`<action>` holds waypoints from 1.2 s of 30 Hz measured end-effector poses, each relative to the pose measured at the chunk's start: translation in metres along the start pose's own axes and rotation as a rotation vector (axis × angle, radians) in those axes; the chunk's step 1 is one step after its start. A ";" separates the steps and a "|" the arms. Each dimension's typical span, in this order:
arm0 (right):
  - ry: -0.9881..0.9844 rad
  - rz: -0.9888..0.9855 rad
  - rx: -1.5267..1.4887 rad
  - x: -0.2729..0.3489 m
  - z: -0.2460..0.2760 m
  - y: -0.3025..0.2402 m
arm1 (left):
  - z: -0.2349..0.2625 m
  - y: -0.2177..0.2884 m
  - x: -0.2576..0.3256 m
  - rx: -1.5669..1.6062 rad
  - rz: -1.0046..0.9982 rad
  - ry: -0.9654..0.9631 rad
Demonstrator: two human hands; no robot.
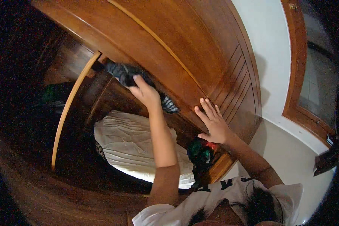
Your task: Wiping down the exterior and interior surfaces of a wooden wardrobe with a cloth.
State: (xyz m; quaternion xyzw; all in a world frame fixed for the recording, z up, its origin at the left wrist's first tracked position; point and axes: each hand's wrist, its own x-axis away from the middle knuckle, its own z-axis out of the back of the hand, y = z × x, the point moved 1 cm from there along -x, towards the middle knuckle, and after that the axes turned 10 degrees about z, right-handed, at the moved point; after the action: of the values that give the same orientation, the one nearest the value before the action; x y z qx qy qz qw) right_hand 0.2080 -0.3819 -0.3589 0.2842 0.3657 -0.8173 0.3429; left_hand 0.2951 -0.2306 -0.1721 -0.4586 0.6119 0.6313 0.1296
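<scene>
Inside wardrobe (75, 75) — left hand (147, 93) grips dark garment (126, 73).

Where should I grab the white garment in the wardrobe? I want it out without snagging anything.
Grip the white garment at its near lower edge, coming from the open front below the left hand. That edge lies bare and broad; its right end meets the dark green and red clothes, and the left forearm crosses its upper right.

Two hands (147, 92) (214, 122) — one dark garment (122, 73), one white cloth (132, 145), one wardrobe door (184, 41).
</scene>
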 end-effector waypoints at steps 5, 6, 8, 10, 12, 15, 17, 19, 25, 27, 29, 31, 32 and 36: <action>-0.041 0.062 -0.031 0.011 0.000 0.031 | 0.017 -0.116 0.110 -0.289 0.598 0.152; -0.198 0.053 0.022 0.012 0.004 0.036 | 0.030 -0.147 0.137 -0.242 0.679 -0.007; -0.134 0.136 0.065 -0.005 -0.022 0.021 | 0.099 -0.238 0.185 -0.349 0.435 -0.346; 0.017 0.182 0.168 -0.006 -0.050 0.029 | 0.108 -0.259 0.236 -0.549 0.217 -0.560; 0.160 0.182 0.145 -0.006 -0.062 0.032 | 0.107 -0.255 0.260 -0.563 0.513 -0.493; 0.134 0.143 0.199 0.020 -0.054 0.063 | 0.053 -0.147 0.189 -0.197 0.698 -0.606; 0.180 0.242 0.192 0.002 -0.062 0.042 | 0.063 -0.151 0.121 -0.548 0.234 -0.402; 0.155 0.239 0.168 0.003 -0.065 0.040 | 0.050 -0.124 0.051 -0.472 0.085 -0.307; 0.110 0.154 0.244 0.011 -0.061 0.052 | 0.034 -0.168 0.023 -0.185 0.406 -0.063; 0.101 0.223 0.205 -0.004 -0.073 0.038 | 0.070 -0.231 0.041 -0.341 0.326 0.120; 0.110 0.241 0.195 -0.009 -0.080 0.031 | 0.110 -0.287 0.089 -0.115 0.714 -0.070; 0.071 0.139 0.305 0.014 -0.055 0.056 | 0.069 -0.262 0.173 -0.306 0.831 -0.303; 0.069 0.180 0.296 0.004 -0.063 0.043 | 0.100 -0.283 0.200 -0.263 0.822 -0.347; 0.106 0.186 0.171 -0.008 -0.089 0.038 | 0.111 -0.283 0.309 -0.064 0.351 -0.194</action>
State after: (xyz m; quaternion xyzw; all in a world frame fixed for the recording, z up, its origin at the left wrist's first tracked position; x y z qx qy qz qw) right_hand 0.2605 -0.3276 -0.4191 0.3880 0.2842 -0.7940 0.3718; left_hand 0.2849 -0.1932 -0.6033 -0.2856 0.6469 0.7045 0.0612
